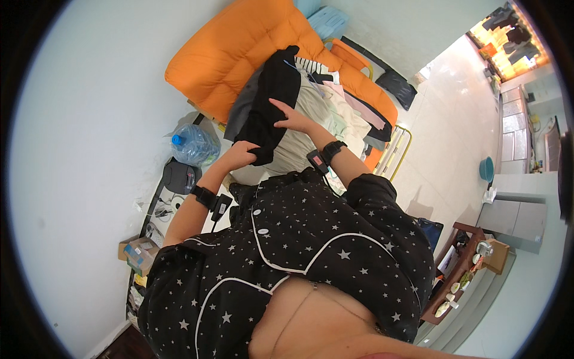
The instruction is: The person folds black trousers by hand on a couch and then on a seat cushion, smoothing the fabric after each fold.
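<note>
- By the wall a big water bottle [194, 143] with a blue cap stands on the floor, beside a dark box [181, 177].
- The left hand [241, 154] is closed around the lower hem of a black garment [272, 99].
- That garment lies on a heap of clothes [332, 110] across the orange cushion [239, 48]; it looks soft, light and floppy, so it is best taken by an edge or hem.
- The right hand [293, 119] rests flat on it, fingers spread, pinching nothing.
- Farther right, a blue basin [487, 169] sits on pale tiles.
</note>
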A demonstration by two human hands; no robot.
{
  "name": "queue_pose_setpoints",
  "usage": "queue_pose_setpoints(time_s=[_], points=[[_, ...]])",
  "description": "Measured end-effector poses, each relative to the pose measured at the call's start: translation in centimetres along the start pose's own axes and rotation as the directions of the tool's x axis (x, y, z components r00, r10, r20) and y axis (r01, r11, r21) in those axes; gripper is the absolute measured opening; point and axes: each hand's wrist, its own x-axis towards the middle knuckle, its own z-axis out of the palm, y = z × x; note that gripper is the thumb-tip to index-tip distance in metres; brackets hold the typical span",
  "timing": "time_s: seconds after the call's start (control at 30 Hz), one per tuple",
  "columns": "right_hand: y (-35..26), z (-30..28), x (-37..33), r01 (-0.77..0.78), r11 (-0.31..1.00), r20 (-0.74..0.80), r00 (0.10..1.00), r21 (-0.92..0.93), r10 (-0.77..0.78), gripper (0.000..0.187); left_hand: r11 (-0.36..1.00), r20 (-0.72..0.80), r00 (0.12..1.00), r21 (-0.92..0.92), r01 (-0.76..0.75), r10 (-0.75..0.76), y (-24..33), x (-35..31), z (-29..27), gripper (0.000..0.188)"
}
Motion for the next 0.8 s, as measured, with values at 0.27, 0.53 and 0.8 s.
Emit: queue_pose_setpoints(time_s=[0.27,0.53,0.8], points=[[-1.8,0.5,0.0,-0.343,0.938,0.532,0.788,-0.037,0.31,0.098,0.97,0.242,0.966,-0.197,0.143,-0.094,1.1,-0.7,-1.3,0.014],[2.6,1.0,-0.8,0.017,0.977,0.329,0.943,-0.215,0.056,0.026,0.945,0.233,0.971,-0.305,0.12,-0.048,-1.1,-2.6,-1.6,0.013],[-1.9,-3.4,0.5,-0.228,0.966,0.007,0.973,0.118,0.229,0.026,0.936,0.002,0.999,-0.351,-0.033,0.036,1.5,-3.7,-4.4,0.042]])
